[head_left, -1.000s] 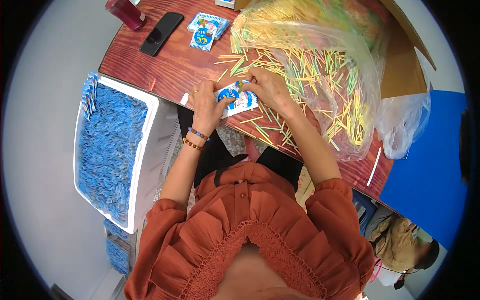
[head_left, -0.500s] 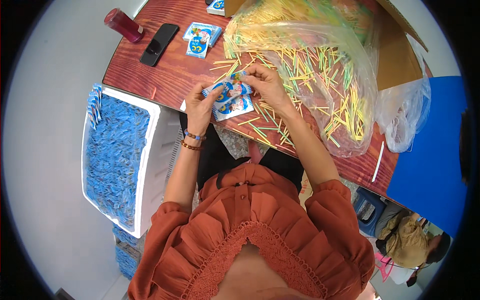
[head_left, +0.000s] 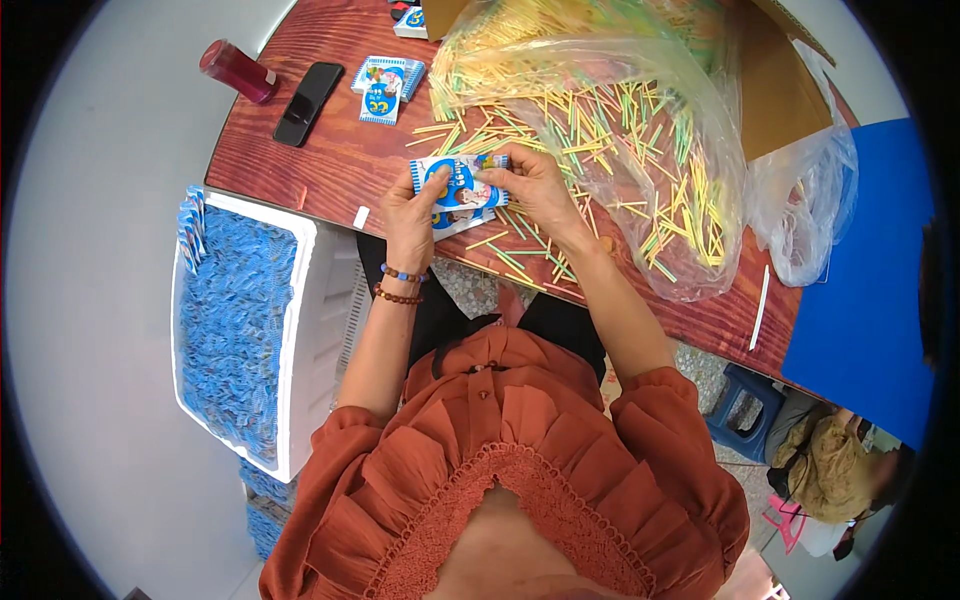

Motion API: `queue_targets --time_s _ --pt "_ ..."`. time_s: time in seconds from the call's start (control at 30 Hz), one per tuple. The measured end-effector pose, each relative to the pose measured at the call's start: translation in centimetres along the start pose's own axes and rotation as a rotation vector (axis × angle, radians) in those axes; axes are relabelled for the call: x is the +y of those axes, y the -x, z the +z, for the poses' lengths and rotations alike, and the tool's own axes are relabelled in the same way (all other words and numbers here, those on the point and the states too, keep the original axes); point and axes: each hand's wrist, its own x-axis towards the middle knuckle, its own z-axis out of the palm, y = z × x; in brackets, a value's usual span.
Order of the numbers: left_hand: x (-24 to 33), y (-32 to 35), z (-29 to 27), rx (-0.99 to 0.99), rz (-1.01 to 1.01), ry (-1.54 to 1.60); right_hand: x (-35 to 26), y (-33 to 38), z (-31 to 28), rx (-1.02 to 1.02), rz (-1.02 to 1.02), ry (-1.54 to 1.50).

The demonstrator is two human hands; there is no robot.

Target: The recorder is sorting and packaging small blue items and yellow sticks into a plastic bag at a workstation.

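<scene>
Over the table's near edge, both of my hands hold a small blue and white packet (head_left: 462,183) stretched level between them. My left hand (head_left: 409,222) pinches its left end, thumb on top. At its right end my right hand (head_left: 541,190) grips with thumb and bent fingers. A second blue and white packet (head_left: 463,218) lies just beneath, partly hidden by the first; whether my fingers also hold it I cannot tell. Loose thin yellow and green sticks (head_left: 512,262) are scattered beside my right wrist.
A clear plastic bag (head_left: 655,262) of sticks spreads across the table before a cardboard box (head_left: 790,110). Back left are packets (head_left: 382,95), a phone (head_left: 308,103) and a red bottle (head_left: 238,70). A white foam box (head_left: 296,330) full of blue packets stands at my left.
The upper packet has turned from tilted and bent to level and flatter, covering more of the lower one. My right fingers have shifted on its end. The whole view has moved slightly.
</scene>
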Motion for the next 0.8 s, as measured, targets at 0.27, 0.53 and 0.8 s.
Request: queue_targets --time_s 0.27,0.53,0.8 --pt "-0.7 0.7 1.8 0.045 -0.102 0.22 0.4 0.3 -1.8 0.079 -0.086 0.299" --pt "-0.9 0.8 2.5 0.036 -0.105 0.279 -2.7 1.3 -2.0 0.153 -0.177 0.207" --pt "-1.2 1.1 3.8 -0.069 -0.136 0.293 -4.6 2.9 -3.5 -0.074 -0.582 0.867"
